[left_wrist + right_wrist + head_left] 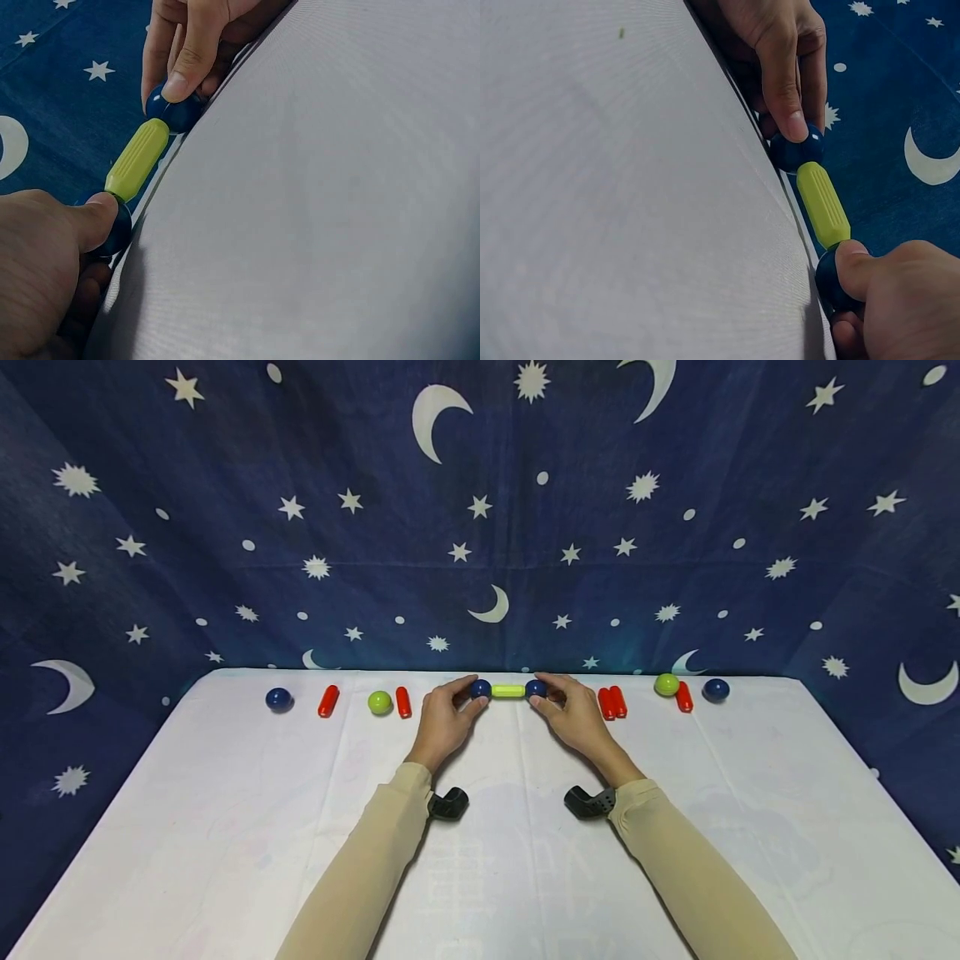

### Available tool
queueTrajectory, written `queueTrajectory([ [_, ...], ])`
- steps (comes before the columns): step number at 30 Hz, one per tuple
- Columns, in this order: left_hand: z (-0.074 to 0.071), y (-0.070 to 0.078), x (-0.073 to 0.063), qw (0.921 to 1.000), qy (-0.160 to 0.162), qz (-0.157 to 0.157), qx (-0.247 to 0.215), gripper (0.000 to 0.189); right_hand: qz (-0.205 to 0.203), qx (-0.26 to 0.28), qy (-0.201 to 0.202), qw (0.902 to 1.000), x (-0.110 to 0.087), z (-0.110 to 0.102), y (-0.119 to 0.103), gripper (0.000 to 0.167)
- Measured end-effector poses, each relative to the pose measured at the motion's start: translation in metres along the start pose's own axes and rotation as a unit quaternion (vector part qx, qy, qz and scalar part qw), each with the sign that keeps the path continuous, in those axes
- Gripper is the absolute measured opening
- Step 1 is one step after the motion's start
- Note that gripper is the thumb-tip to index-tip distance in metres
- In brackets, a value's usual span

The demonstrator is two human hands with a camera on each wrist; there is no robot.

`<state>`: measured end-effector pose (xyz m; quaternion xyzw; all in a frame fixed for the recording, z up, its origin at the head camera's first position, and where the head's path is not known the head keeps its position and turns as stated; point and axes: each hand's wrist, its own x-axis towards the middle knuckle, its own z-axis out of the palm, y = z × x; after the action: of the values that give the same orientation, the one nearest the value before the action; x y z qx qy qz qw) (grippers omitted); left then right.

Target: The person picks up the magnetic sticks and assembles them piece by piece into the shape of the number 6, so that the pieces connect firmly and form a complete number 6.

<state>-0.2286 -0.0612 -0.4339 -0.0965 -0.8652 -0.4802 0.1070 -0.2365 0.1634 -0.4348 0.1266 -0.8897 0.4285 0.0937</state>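
Note:
Near the table's far edge, a ribbed yellow-green rod point(508, 691) lies crosswise between two dark blue balls, one at each end. My left hand point(442, 720) pinches the left blue ball point(481, 689) between thumb and fingers. The right blue ball point(536, 689) is pinched the same way by my right hand point(576, 714). In the left wrist view the rod point(138, 159) meets both balls end to end. The right wrist view shows the same rod point(823, 204) with a thumb pressed on each ball.
Along the far edge at left are a blue ball point(279, 700), a red rod point(328, 702), a green ball point(380, 702) and another red rod point(403, 702). At right are two red rods point(612, 702), a green ball point(667, 685), a red rod point(684, 697) and a blue ball point(716, 691).

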Motion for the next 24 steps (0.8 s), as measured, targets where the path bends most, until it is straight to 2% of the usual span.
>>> queueTrajectory([
  [8, 0.000, 0.001, 0.000, 0.9999, 0.004, 0.004, 0.013, 0.045, 0.020, -0.013, 0.008, 0.9997, 0.000, 0.001, 0.000, 0.043],
  [16, 0.000, 0.002, 0.001, 0.9999, 0.000, 0.004, 0.012, 0.046, 0.012, -0.018, 0.010, 0.9997, 0.000, 0.001, 0.001, 0.043],
  [20, -0.005, 0.003, 0.001, 0.9999, 0.000, 0.010, 0.011, 0.049, 0.009, -0.014, 0.009, 0.9998, 0.000, 0.001, 0.002, 0.042],
  [24, -0.017, 0.005, 0.003, 0.9999, 0.007, 0.010, -0.009, 0.049, 0.007, -0.013, 0.009, 0.9999, 0.000, 0.001, 0.003, 0.042],
])
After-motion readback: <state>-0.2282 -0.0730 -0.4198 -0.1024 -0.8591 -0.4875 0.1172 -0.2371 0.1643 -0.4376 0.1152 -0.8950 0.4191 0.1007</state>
